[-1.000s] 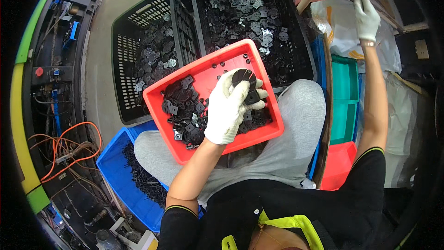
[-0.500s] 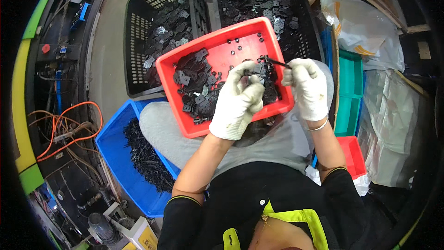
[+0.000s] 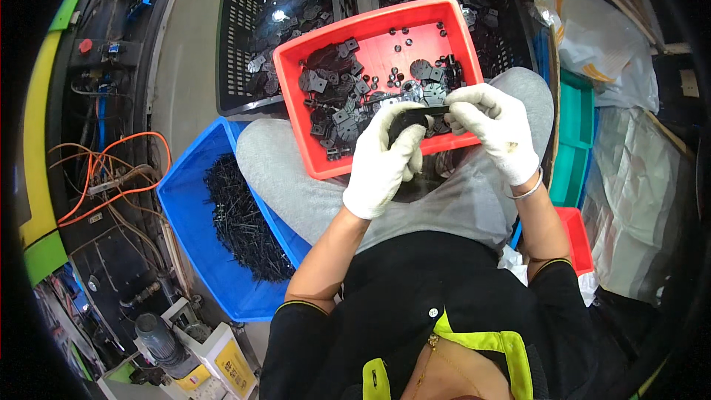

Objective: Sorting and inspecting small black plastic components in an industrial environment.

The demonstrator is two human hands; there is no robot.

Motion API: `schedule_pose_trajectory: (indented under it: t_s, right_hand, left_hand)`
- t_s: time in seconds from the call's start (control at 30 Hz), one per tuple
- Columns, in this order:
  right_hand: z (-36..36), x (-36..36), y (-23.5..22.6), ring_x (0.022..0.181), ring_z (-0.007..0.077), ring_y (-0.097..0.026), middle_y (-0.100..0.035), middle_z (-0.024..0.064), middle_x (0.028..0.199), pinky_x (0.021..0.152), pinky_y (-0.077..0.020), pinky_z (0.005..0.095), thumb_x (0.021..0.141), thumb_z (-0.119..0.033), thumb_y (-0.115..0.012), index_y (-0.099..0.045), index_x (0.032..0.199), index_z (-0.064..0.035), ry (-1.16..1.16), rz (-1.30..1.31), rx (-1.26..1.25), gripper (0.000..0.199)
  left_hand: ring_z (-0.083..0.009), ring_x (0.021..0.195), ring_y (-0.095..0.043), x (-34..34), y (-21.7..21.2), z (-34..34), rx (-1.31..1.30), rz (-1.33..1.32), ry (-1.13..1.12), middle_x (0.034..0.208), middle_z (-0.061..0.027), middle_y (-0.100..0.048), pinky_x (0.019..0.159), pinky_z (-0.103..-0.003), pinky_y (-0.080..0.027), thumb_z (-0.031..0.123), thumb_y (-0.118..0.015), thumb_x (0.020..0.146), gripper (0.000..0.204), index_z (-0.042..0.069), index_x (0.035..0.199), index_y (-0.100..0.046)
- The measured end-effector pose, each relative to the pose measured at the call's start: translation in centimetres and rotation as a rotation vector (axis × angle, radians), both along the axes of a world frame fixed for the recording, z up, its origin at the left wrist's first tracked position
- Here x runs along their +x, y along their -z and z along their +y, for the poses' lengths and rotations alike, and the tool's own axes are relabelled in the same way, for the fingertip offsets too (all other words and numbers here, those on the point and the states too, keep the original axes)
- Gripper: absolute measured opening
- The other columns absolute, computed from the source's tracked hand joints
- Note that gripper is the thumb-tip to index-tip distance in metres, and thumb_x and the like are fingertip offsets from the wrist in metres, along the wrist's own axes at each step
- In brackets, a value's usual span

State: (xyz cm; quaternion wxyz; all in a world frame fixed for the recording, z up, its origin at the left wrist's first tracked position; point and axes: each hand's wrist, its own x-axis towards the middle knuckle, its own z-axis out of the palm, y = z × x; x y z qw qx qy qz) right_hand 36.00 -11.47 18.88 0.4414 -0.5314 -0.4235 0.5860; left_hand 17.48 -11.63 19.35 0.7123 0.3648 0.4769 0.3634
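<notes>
Since the earlier frame, the person's white-gloved right hand (image 3: 496,130) has moved in beside the white-gloved left hand (image 3: 379,163), and one slim black rod (image 3: 437,110) now lies nearly level between them. Right thumb and fingers pinch its end; the left grip is closed on one flat black piece (image 3: 404,124), partly hidden by fingers. Both are over one rectangular red plastic tray (image 3: 426,48) on the lap. Its dark metal plates (image 3: 329,78) overlap too much to count; six small black round pieces (image 3: 408,42) lie near its far edge. Beyond stand two perforated black plastic crates (image 3: 237,67); one blue plastic bin (image 3: 191,178) holds many thin black sticks (image 3: 244,222).
</notes>
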Motion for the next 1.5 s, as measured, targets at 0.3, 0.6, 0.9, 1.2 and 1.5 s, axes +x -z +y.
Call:
schedule_pose_trajectory:
  t_s: [0.3,0.6,0.9,1.2,1.5]
  right_hand:
    - [-0.3,-0.2,-0.7,0.071,0.0060,-0.059,-0.066,0.0030,0.079,0.066,-0.0483,0.0232,0.085,-0.015,-0.063,-0.067,0.092,0.0005,-0.142,-0.274,0.044,0.018]
    - [0.3,0.8,-0.6,0.068,0.0045,-0.053,-0.063,0.0017,0.072,0.062,-0.0453,0.0233,0.085,-0.017,-0.062,-0.065,0.083,0.0005,-0.270,-0.348,0.046,0.018]
    - [0.9,1.7,-1.0,0.067,0.0051,-0.051,-0.061,0.0016,0.070,0.061,-0.0444,0.0235,0.085,-0.017,-0.062,-0.061,0.079,0.0001,-0.377,-0.376,0.074,0.018]
    - [0.8,1.6,-0.7,0.067,0.0057,-0.052,-0.061,0.0019,0.069,0.062,-0.0446,0.0237,0.085,-0.017,-0.062,-0.062,0.078,-0.0001,-0.365,-0.373,0.045,0.018]
    - [0.5,1.2,-0.4,0.068,0.0059,-0.055,-0.064,0.0034,0.072,0.062,-0.0466,0.0239,0.084,-0.016,-0.062,-0.064,0.080,0.0006,-0.306,-0.350,0.067,0.018]
  left_hand:
    - [-0.0023,0.047,-0.044,-0.2,-0.1,-0.6,0.060,0.102,0.007,0.081,-0.0045,-0.064,0.041,-0.018,-0.032,0.018,-0.060,0.091,0.023,0.000,0.105,-0.061]
    - [-0.0027,0.048,-0.044,0.0,0.0,-0.6,0.051,0.226,0.072,0.076,-0.0029,-0.063,0.043,-0.019,-0.032,0.018,-0.062,0.089,0.022,-0.001,0.100,-0.063]
    - [-0.0021,0.047,-0.044,0.1,0.5,-0.7,0.134,0.318,0.139,0.070,-0.0014,-0.063,0.042,-0.019,-0.032,0.019,-0.063,0.088,0.022,-0.001,0.096,-0.065]
    - [-0.0024,0.050,-0.047,0.0,1.0,-0.8,0.151,0.385,0.158,0.065,0.0008,-0.060,0.045,-0.019,-0.035,0.023,-0.066,0.086,0.022,0.001,0.086,-0.068]
    - [-0.0029,0.049,-0.046,0.0,0.7,-0.8,0.123,0.419,0.144,0.060,0.0024,-0.056,0.045,-0.020,-0.034,0.024,-0.067,0.085,0.025,0.002,0.074,-0.065]
